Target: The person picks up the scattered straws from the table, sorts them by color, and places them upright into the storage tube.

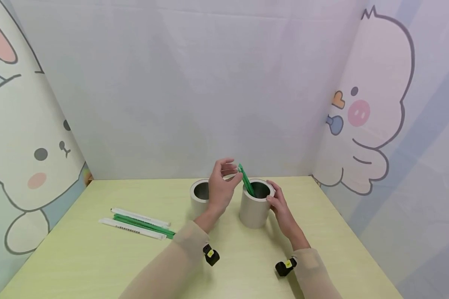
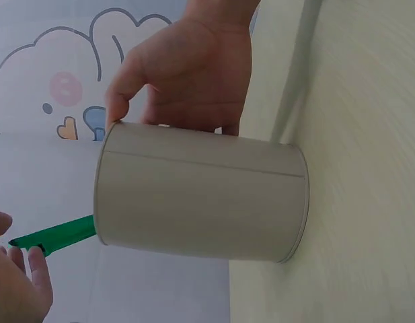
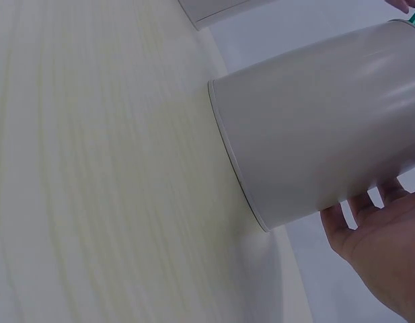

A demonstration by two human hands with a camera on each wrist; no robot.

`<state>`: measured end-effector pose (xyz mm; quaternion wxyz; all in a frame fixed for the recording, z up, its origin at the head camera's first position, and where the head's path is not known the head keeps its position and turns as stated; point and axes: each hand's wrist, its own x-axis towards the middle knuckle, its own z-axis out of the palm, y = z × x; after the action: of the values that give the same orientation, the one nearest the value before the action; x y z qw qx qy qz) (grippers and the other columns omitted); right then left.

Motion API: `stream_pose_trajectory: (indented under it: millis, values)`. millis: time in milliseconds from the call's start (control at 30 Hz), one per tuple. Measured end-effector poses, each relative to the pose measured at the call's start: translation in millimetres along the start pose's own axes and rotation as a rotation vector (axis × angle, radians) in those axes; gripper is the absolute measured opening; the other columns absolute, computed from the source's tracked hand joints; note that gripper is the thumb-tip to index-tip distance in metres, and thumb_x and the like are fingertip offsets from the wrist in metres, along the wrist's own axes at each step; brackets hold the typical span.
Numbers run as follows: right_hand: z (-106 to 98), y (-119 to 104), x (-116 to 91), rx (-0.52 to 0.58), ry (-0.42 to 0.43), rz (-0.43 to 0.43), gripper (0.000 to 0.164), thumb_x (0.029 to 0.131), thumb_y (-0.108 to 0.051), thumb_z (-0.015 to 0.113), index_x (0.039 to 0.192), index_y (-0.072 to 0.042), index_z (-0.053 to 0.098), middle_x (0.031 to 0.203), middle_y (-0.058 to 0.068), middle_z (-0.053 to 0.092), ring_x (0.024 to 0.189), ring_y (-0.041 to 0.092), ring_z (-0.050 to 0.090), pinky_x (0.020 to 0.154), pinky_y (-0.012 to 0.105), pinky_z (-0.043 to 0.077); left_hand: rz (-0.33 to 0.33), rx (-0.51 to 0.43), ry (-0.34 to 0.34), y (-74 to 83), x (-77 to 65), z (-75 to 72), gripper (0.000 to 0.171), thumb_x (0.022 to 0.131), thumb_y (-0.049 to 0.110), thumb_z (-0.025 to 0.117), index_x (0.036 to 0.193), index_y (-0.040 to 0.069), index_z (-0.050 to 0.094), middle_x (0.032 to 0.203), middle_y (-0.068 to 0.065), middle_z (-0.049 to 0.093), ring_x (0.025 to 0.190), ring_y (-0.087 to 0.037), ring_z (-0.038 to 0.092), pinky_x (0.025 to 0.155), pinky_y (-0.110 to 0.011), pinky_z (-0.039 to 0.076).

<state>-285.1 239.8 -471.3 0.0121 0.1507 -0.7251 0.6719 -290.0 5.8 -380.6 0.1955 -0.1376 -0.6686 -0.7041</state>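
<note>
In R cup (image 1: pixel 253 211), grn pen (image 1: pixel 247 182) nr L grip (image 1: pixel 222 187).

I count two cups (image 1: pixel 253 214), one left hand (image 1: pixel 221 189) and one right hand (image 1: pixel 280 207) of mine, two wrist cameras (image 1: pixel 212 258), one table (image 1: pixel 90 265), two cartoon figures (image 1: pixel 381 74), and at least two white sticks (image 1: pixel 146 233). Green sticks (image 1: pixel 146 226): at least one lying, one in a cup, exact total unclear.

Slim green pens (image 1: pixel 245 179) lean leftward inside an upright, pale grey cup (image 1: pixel 253 214).
</note>
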Motion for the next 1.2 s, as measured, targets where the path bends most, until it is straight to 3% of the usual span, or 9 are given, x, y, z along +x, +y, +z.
stream_pose_trajectory:
  millis: [200,433,567,700,833,1000,1200]
  values:
    - [1.5,1.9,-0.5,0.002,-0.009,-0.004,0.057,0.113,-0.03,0.036,0.167,-0.022,0.021,0.168,0.011,0.031,0.149,0.029,0.029,0.124,0.064,0.02,0.052,0.106,-0.187,19.2,6.5,-41.9,0.049,0.095,0.007,0.08,0.139,0.014,0.06,0.131,-0.007,0.066,0.118,-0.026,0.067,0.101,-0.039,0.06]
    - [-0.5,1.0,0.2,0.012,-0.004,-0.005,0.057,0.113,-0.03,0.036,0.167,-0.022,0.02,0.168,0.011,0.03,0.151,0.029,0.027,0.124,0.065,0.018,0.118,0.311,-0.498,42.6,15.2,-109.0,0.046,0.094,0.009,0.081,0.137,0.013,0.063,0.132,-0.004,0.067,0.117,-0.028,0.069,0.099,-0.045,0.061]
    - [-1.3,-0.9,-0.8,0.004,-0.005,-0.012,0.058,0.112,-0.03,0.036,0.167,-0.021,0.019,0.168,0.013,0.03,0.15,0.03,0.027,0.124,0.065,0.019,0.133,0.403,-0.612,49.1,14.8,-146.4,0.041,0.093,0.008,0.083,0.13,0.015,0.067,0.13,-0.003,0.067,0.116,-0.036,0.069,0.098,-0.045,0.061]
    - [-1.1,-0.7,-1.3,0.0,-0.005,-0.017,0.058,0.112,-0.03,0.036,0.167,-0.022,0.019,0.168,0.013,0.031,0.149,0.03,0.028,0.123,0.064,0.02,0.132,0.487,-0.681,43.6,9.6,-182.4,0.04,0.092,0.006,0.084,0.127,0.015,0.069,0.128,-0.004,0.067,0.113,-0.03,0.069,0.096,-0.047,0.062]
    - [-0.7,0.4,-0.8,0.003,-0.009,-0.016,0.058,0.113,-0.029,0.036,0.168,-0.022,0.019,0.168,0.013,0.031,0.149,0.029,0.029,0.123,0.064,0.02,0.14,0.573,-0.722,28.8,2.5,-214.8,0.041,0.091,0.005,0.084,0.128,0.013,0.069,0.126,-0.001,0.068,0.108,-0.018,0.069,0.093,-0.044,0.063]
    - [0.1,0.5,-0.6,0.007,-0.01,-0.02,0.058,0.113,-0.029,0.036,0.167,-0.021,0.019,0.168,0.013,0.031,0.149,0.03,0.028,0.123,0.064,0.02,0.124,0.649,-0.762,8.1,-5.8,-251.5,0.041,0.092,0.002,0.082,0.127,0.018,0.069,0.124,0.004,0.069,0.105,-0.011,0.067,0.092,-0.04,0.063]
    - [-0.3,1.0,-0.7,0.016,-0.006,-0.015,0.057,0.113,-0.029,0.037,0.167,-0.022,0.02,0.168,0.012,0.031,0.15,0.031,0.028,0.123,0.064,0.019,0.099,0.711,-0.804,-5.8,-16.5,-284.8,0.04,0.093,-0.002,0.079,0.124,0.02,0.068,0.12,0.002,0.07,0.103,-0.016,0.068,0.088,-0.036,0.064]
